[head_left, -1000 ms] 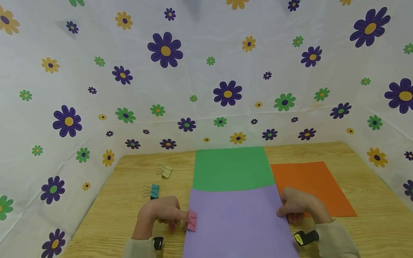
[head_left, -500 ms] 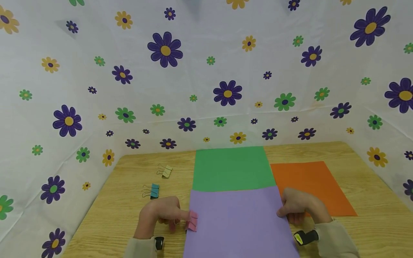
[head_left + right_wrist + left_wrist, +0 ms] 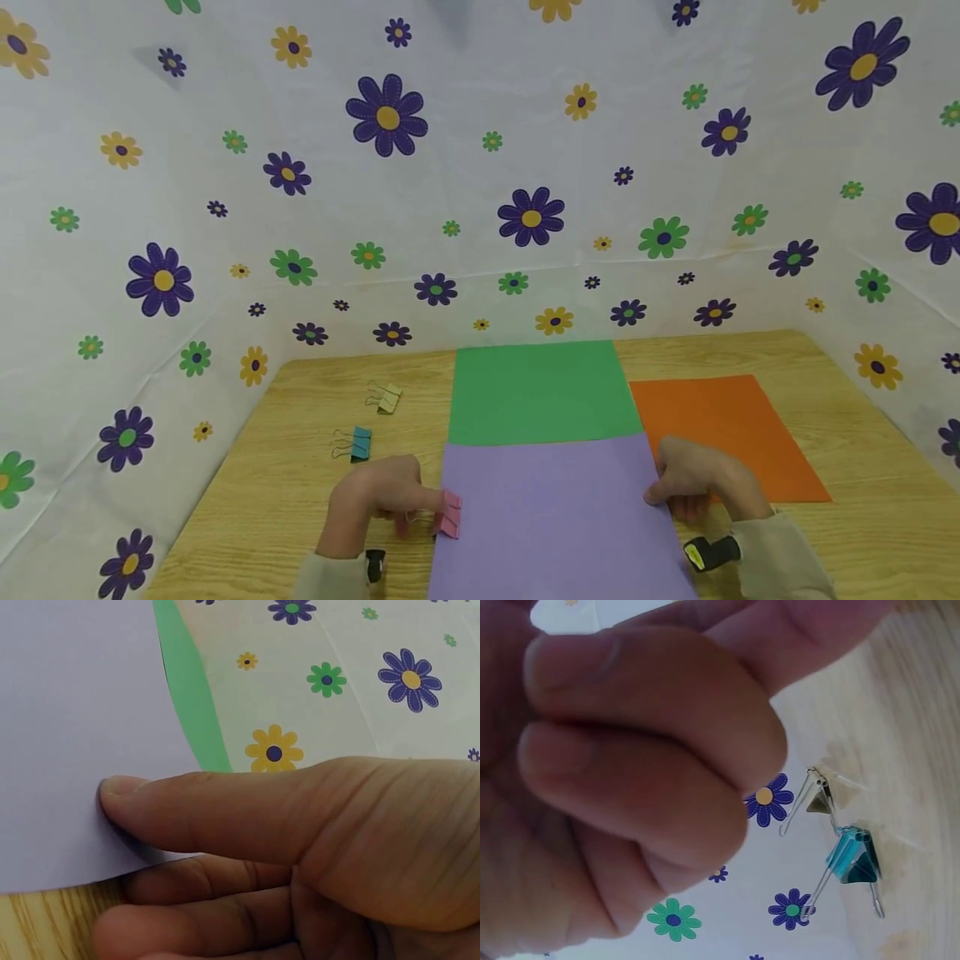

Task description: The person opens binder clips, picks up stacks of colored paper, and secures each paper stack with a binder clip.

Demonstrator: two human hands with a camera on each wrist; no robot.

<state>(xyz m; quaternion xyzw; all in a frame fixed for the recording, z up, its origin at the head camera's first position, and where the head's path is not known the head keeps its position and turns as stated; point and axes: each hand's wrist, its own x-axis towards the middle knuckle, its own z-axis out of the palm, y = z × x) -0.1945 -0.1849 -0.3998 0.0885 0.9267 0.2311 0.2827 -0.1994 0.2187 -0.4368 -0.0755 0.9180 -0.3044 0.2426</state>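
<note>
My left hand [image 3: 390, 485] grips a pink binder clip [image 3: 450, 514], which sits on the left edge of a purple sheet of paper [image 3: 555, 521]. Its index finger reaches out to the clip; the other fingers are curled, filling much of the left wrist view. At the sheet's right edge, my right hand [image 3: 690, 477] pinches the paper, its thumb [image 3: 172, 810] on top and fingers beneath. Behind the purple sheet lies a green sheet [image 3: 540, 392], partly covered by it. The clip's wire handles are mostly hidden by the left hand.
A teal binder clip [image 3: 361, 444] and a pale yellow binder clip [image 3: 388, 398] rest on the wooden table [image 3: 247, 517] left of the sheets. An orange sheet [image 3: 727, 425] lies at the right. A flower-patterned cloth [image 3: 465, 100] encloses the back and sides.
My left hand and the pink binder clip have shifted very slightly right. The purple sheet's far edge, bowed a second ago, looks straighter. My right hand keeps its place.
</note>
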